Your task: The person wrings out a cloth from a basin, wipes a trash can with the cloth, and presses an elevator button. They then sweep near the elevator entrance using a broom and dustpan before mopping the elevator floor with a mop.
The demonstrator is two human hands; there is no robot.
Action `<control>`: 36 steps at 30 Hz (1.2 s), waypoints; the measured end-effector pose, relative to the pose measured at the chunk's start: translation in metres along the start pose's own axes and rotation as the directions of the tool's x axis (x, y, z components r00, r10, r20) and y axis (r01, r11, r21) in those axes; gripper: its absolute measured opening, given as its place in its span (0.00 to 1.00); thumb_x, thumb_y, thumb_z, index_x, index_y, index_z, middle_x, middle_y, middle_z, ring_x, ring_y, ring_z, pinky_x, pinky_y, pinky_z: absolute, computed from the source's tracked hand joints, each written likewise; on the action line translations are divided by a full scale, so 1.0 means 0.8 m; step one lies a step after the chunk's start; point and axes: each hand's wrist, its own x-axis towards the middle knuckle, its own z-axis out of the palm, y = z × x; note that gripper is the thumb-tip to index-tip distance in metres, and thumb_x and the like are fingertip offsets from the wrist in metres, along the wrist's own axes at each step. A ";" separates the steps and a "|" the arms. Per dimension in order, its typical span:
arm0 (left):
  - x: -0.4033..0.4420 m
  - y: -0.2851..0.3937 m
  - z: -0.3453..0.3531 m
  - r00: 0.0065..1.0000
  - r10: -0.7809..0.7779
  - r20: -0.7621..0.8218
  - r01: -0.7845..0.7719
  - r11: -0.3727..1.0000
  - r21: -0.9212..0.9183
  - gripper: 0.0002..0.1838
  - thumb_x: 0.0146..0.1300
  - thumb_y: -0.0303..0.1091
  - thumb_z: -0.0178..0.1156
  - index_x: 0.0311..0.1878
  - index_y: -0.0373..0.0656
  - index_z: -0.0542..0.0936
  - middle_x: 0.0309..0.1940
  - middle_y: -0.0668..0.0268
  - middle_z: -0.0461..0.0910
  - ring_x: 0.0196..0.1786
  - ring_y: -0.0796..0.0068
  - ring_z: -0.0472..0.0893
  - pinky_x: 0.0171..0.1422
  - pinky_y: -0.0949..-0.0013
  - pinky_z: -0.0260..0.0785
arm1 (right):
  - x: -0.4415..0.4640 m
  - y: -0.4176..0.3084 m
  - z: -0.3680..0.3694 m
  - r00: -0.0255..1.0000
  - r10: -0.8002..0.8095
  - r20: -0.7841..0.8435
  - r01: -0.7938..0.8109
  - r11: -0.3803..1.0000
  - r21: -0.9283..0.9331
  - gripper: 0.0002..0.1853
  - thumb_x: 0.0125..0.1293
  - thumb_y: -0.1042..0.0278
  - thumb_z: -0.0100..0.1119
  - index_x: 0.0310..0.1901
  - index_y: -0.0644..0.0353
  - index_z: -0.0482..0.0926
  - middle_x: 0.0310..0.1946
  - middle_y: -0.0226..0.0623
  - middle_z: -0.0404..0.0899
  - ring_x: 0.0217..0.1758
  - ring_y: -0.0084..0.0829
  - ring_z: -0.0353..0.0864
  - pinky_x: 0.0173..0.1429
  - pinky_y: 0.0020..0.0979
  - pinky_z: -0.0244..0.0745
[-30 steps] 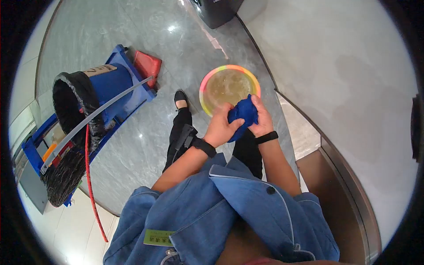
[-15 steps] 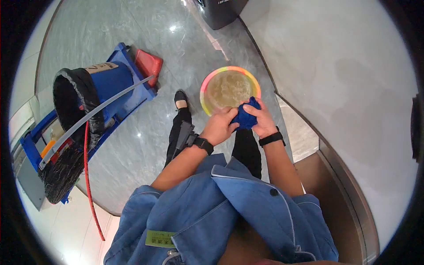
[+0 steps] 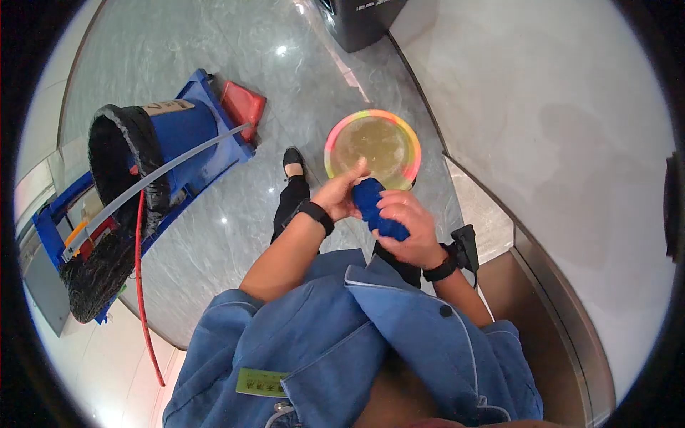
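A bunched blue cloth [image 3: 368, 198] is between my two hands, near the front of a round basin [image 3: 416, 143] with a pink, yellow and orange rim. Murky water lies in the basin. My right hand [image 3: 410, 227] has its fingers wrapped over the cloth's lower part. At the cloth's upper left end, my left hand [image 3: 341, 192] grips it with the thumb raised toward the basin; its other fingers are partly hidden. Each wrist has a black band around it.
To the left stands a blue cleaning cart [image 3: 207, 121] with a black bag lining, a long grey pole [image 3: 178, 160] and a red handle [image 3: 143, 299]. A red dustpan-like piece [image 3: 242, 103] sits beside it. A black bin [image 3: 360, 21] is at the top, near the pale wall [image 3: 542, 143].
The cloth has turned and moved lower left. My right hand has come down and rolled over it, while my left hand has shifted left with its thumb lifted. The water looks calmer.
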 end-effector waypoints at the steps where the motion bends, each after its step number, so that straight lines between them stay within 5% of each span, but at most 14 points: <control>1: 0.007 -0.006 0.004 0.997 0.041 -0.058 -0.041 0.999 -0.007 0.27 0.62 0.52 0.60 0.56 0.43 0.71 0.48 0.58 0.77 0.44 0.65 0.80 0.49 0.60 0.76 | 0.001 -0.006 0.000 0.993 -0.096 0.066 0.098 0.995 -0.024 0.20 0.42 0.76 0.69 0.41 0.60 0.76 0.42 0.43 0.77 0.49 0.44 0.78 0.55 0.41 0.72; 2: 0.013 -0.013 0.006 0.997 0.077 0.014 -0.076 0.995 -0.067 0.15 0.63 0.43 0.61 0.46 0.43 0.76 0.38 0.64 0.80 0.42 0.72 0.80 0.49 0.67 0.74 | 0.001 -0.012 0.001 0.991 -0.115 0.071 0.118 0.992 -0.045 0.20 0.43 0.76 0.69 0.41 0.60 0.75 0.43 0.43 0.77 0.49 0.45 0.78 0.56 0.42 0.72; 7: 0.000 -0.025 0.025 0.974 0.224 -0.033 -0.226 0.972 -0.062 0.07 0.59 0.28 0.59 0.41 0.40 0.76 0.37 0.65 0.79 0.38 0.73 0.80 0.44 0.70 0.74 | -0.022 0.001 0.005 0.929 0.212 -0.304 -0.163 0.970 0.178 0.19 0.49 0.76 0.68 0.43 0.61 0.73 0.44 0.42 0.78 0.50 0.36 0.77 0.56 0.35 0.72; 10: -0.019 -0.030 0.063 0.745 0.600 -0.291 -0.581 0.798 0.158 0.03 0.55 0.23 0.61 0.32 0.41 0.77 0.29 0.68 0.78 0.31 0.80 0.77 0.37 0.75 0.70 | -0.022 0.012 0.015 0.814 0.422 -0.399 -0.264 0.880 0.394 0.16 0.54 0.75 0.66 0.44 0.60 0.73 0.44 0.38 0.77 0.49 0.31 0.77 0.54 0.32 0.72; 13: -0.025 -0.038 0.070 0.678 0.691 -0.250 -0.550 0.703 0.451 0.03 0.53 0.23 0.60 0.31 0.40 0.76 0.29 0.67 0.77 0.33 0.79 0.76 0.38 0.72 0.69 | -0.023 0.037 0.027 0.639 0.642 -0.424 -0.342 0.730 0.591 0.11 0.59 0.75 0.62 0.42 0.59 0.73 0.40 0.34 0.77 0.44 0.26 0.77 0.49 0.30 0.73; 15: -0.021 -0.050 0.070 0.565 0.809 -0.162 -0.591 0.534 0.605 0.05 0.50 0.22 0.59 0.31 0.40 0.76 0.30 0.65 0.77 0.34 0.74 0.77 0.38 0.69 0.69 | -0.019 0.054 0.030 0.525 0.826 -0.205 -0.259 0.384 0.886 0.09 0.60 0.74 0.61 0.41 0.59 0.73 0.36 0.31 0.76 0.38 0.24 0.77 0.44 0.28 0.74; 16: -0.019 -0.055 0.070 0.453 0.891 -0.042 -0.601 0.340 0.724 0.06 0.48 0.21 0.58 0.31 0.39 0.76 0.30 0.63 0.77 0.34 0.70 0.77 0.38 0.66 0.69 | -0.016 0.052 0.028 0.609 0.755 -0.242 -0.343 0.526 0.778 0.08 0.60 0.73 0.61 0.40 0.58 0.73 0.33 0.30 0.76 0.35 0.23 0.77 0.41 0.27 0.74; 17: -0.019 -0.059 0.069 0.457 0.888 -0.043 -0.599 0.344 0.723 0.06 0.48 0.21 0.58 0.31 0.39 0.76 0.30 0.63 0.77 0.34 0.70 0.77 0.38 0.66 0.69 | -0.017 0.059 0.028 0.605 0.759 -0.242 -0.346 0.524 0.778 0.08 0.60 0.73 0.61 0.40 0.58 0.73 0.33 0.30 0.76 0.35 0.23 0.77 0.41 0.27 0.74; 19: -0.027 -0.055 0.081 0.285 0.923 0.260 -0.575 -0.052 0.817 0.09 0.43 0.20 0.56 0.31 0.40 0.75 0.31 0.58 0.75 0.36 0.57 0.76 0.40 0.60 0.69 | -0.017 0.084 0.030 0.488 0.872 0.042 -0.304 0.125 0.944 0.06 0.60 0.72 0.61 0.37 0.57 0.74 0.32 0.29 0.76 0.33 0.24 0.77 0.39 0.26 0.74; 22: -0.038 -0.057 0.095 0.259 0.889 0.378 -0.546 -0.187 0.816 0.09 0.39 0.19 0.57 0.28 0.41 0.75 0.29 0.59 0.74 0.35 0.54 0.75 0.39 0.60 0.69 | -0.020 0.103 0.026 0.523 0.806 0.276 -0.405 -0.049 0.913 0.05 0.60 0.71 0.61 0.35 0.56 0.75 0.30 0.27 0.76 0.33 0.24 0.77 0.37 0.26 0.74; 25: -0.045 -0.059 0.109 0.195 0.840 0.506 -0.514 -0.352 0.782 0.08 0.38 0.20 0.59 0.24 0.42 0.75 0.28 0.64 0.74 0.34 0.58 0.76 0.38 0.61 0.70 | -0.012 0.096 0.026 0.633 0.724 0.276 -0.543 0.161 0.824 0.05 0.59 0.70 0.62 0.34 0.55 0.75 0.30 0.27 0.76 0.33 0.23 0.77 0.37 0.27 0.74; 27: -0.047 -0.065 0.112 0.173 0.775 0.608 -0.474 -0.476 0.741 0.07 0.37 0.21 0.60 0.22 0.45 0.75 0.27 0.66 0.74 0.34 0.61 0.76 0.37 0.62 0.71 | -0.004 0.086 0.021 0.618 0.700 0.358 -0.572 0.088 0.816 0.06 0.60 0.68 0.62 0.36 0.55 0.76 0.30 0.26 0.76 0.33 0.22 0.77 0.37 0.28 0.74; 30: -0.047 -0.073 0.108 0.167 0.746 0.645 -0.459 -0.520 0.721 0.06 0.36 0.26 0.61 0.21 0.47 0.76 0.26 0.68 0.74 0.33 0.63 0.76 0.35 0.63 0.71 | 0.004 0.088 0.021 0.552 0.571 0.608 -0.593 -0.244 0.767 0.06 0.60 0.67 0.62 0.37 0.54 0.76 0.31 0.25 0.76 0.33 0.21 0.76 0.37 0.27 0.74; 36: -0.052 -0.086 0.100 0.184 0.673 0.716 -0.447 -0.591 0.671 0.06 0.34 0.32 0.61 0.19 0.48 0.74 0.23 0.70 0.71 0.31 0.66 0.75 0.33 0.64 0.70 | 0.011 0.082 0.018 0.444 0.704 0.554 -0.817 0.063 0.574 0.04 0.55 0.69 0.60 0.33 0.53 0.76 0.27 0.23 0.74 0.27 0.19 0.72 0.31 0.24 0.68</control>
